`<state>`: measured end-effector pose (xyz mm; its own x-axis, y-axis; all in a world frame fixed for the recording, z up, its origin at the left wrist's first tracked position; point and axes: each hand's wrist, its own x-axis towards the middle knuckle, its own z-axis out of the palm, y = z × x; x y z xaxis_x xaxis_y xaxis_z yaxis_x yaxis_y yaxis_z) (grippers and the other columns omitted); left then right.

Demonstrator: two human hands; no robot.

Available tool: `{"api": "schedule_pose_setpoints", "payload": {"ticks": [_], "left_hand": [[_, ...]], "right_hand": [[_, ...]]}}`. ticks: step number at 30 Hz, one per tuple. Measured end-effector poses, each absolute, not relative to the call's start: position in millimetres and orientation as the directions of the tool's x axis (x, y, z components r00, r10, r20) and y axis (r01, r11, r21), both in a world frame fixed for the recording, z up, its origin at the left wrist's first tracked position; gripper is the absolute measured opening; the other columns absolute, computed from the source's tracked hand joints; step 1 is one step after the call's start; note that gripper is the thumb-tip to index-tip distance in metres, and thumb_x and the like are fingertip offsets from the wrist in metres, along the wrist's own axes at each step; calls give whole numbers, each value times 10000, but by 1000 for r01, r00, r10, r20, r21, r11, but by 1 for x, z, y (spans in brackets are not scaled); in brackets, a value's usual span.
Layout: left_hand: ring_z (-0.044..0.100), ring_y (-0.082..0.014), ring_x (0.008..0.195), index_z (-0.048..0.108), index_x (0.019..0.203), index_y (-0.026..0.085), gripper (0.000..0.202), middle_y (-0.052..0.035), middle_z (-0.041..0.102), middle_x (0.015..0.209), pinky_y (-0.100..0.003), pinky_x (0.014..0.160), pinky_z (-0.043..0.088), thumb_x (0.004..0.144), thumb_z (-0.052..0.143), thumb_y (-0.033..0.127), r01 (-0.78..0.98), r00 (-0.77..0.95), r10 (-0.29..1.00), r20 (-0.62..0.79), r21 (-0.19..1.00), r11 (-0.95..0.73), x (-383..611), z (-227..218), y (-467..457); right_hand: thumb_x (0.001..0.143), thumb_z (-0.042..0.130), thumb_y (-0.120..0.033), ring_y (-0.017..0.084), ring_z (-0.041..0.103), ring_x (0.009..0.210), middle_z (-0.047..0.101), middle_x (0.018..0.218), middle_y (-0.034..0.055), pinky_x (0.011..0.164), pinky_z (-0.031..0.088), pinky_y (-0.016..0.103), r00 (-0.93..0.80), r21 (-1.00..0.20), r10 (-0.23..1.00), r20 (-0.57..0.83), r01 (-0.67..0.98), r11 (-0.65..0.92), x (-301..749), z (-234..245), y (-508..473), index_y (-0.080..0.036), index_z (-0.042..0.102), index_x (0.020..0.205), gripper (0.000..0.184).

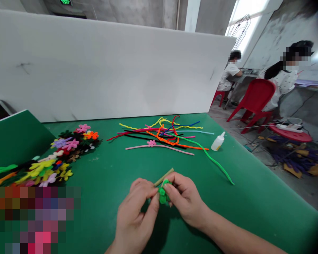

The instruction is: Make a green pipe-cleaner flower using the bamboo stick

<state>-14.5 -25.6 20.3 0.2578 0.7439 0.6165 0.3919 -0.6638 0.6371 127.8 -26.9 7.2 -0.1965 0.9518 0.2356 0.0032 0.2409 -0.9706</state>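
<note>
Near the front middle of the table, my left hand [139, 208] and my right hand [187, 197] meet with fingertips pinched. Between them is a small bright green pipe cleaner [163, 196] bent into rounded loops, gripped from both sides. A short tan stick [164, 177] juts up and to the right just behind the loops; its lower end disappears at my left fingers, and which hand bears it is unclear. Beyond my hands lie loose pipe cleaners, among them a long green one [214, 160], an orange one [193, 146] and a pale pink one [159, 146].
A pink pipe-cleaner flower [151, 143] lies among the loose strands. To their right stands a white squeeze bottle [218, 141]. Many colourful pipe-cleaner flowers [71, 144] crowd the left side. A white partition [108, 70] closes the back; two people sit beyond, one on a red chair [258, 93].
</note>
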Motion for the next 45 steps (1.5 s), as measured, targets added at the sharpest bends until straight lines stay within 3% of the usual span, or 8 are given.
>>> {"api": "schedule_pose_setpoints", "payload": {"ticks": [5, 11, 16, 22, 29, 35, 42, 45], "left_hand": [[583, -137, 683, 610, 789, 178, 84, -12, 633, 732, -241, 624, 471, 736, 558, 139, 367, 169, 904, 392, 826, -427, -19, 13, -15], [597, -148, 815, 631, 950, 184, 200, -31, 664, 857, -246, 751, 470, 773, 554, 238, -43, 175, 984, 24, 999, -17, -10, 8, -18], [561, -129, 729, 663, 877, 186, 149, -12, 640, 767, -218, 686, 456, 763, 576, 225, -51, 204, 979, 19, 999, -9, -9, 9, -17], [531, -126, 685, 645, 772, 174, 123, -14, 572, 735, -220, 638, 436, 791, 525, 195, 141, 246, 953, 177, 966, -216, -17, 15, -12], [533, -138, 668, 614, 743, 165, 150, -27, 566, 699, -228, 611, 428, 798, 476, 147, 319, 350, 856, 381, 810, -491, -16, 16, -14], [473, -110, 514, 578, 610, 155, 221, 20, 475, 535, -205, 498, 374, 797, 480, 222, 287, 320, 924, 208, 908, -304, -14, 19, -16], [415, -77, 427, 575, 628, 145, 206, 29, 525, 518, -192, 444, 334, 752, 554, 307, 64, 235, 966, -110, 993, 97, -12, 15, -13], [400, -70, 418, 568, 622, 141, 223, 33, 515, 508, -185, 429, 315, 741, 567, 329, 39, 237, 962, -138, 990, 132, -13, 13, -11]], "right_hand": [[842, 465, -271, 103, 534, 560, 554, 631, 2, 550, 427, 217, -172, -954, 948, 268, 91, 286, 132, 5, -18, -164, 614, 740, 209], [818, 521, -234, 139, 537, 729, 578, 758, 30, 637, 446, 247, -30, -930, 933, 359, 73, 360, 129, 2, -16, -222, 683, 836, 163], [815, 517, -201, 144, 552, 689, 601, 728, 33, 643, 462, 274, -75, -909, 909, 409, 51, 414, 126, 1, -20, -229, 662, 917, 180], [801, 484, -147, 156, 563, 755, 588, 840, 57, 666, 468, 272, -42, -896, 909, 416, 152, 417, 130, 5, -22, -194, 578, 1003, 227], [752, 551, -166, 126, 522, 639, 564, 722, 22, 592, 437, 236, -113, -848, 891, 441, 272, 454, 136, 7, -17, -176, 593, 818, 79], [804, 488, -215, 118, 497, 608, 549, 662, 13, 576, 403, 228, -127, -868, 922, 365, 313, 386, 135, 9, -18, -164, 566, 698, 140], [841, 425, -375, 95, 443, 532, 475, 585, -14, 500, 369, 205, -160, -993, 982, 100, 38, 107, 138, 5, -9, -145, 526, 670, 304], [816, 473, -345, 94, 420, 542, 461, 593, -20, 505, 351, 207, -195, -984, 973, 128, 101, 149, 140, 6, -10, -148, 529, 676, 248]]}}
